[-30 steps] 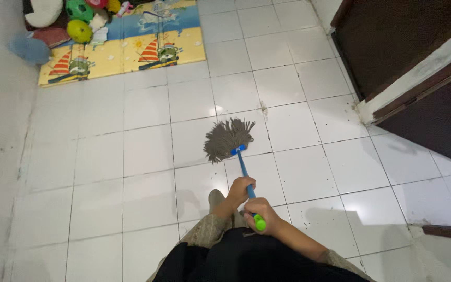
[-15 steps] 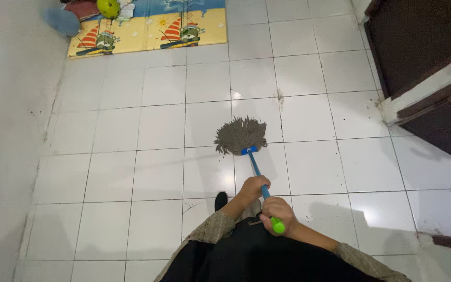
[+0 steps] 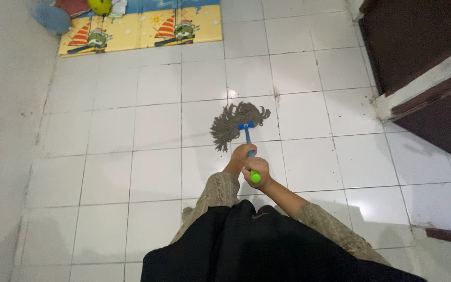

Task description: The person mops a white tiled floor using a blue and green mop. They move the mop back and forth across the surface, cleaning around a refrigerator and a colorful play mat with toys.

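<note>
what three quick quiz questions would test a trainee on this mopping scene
1. True or false: both hands grip the blue mop handle.
2. Which hand covers the handle's green end cap? A left, B right.
3. What does the grey string mop head rest on?

Key:
1. True: the left hand sits lower down the handle, the right hand at the top.
2. B.
3. The white tiled floor.
</note>
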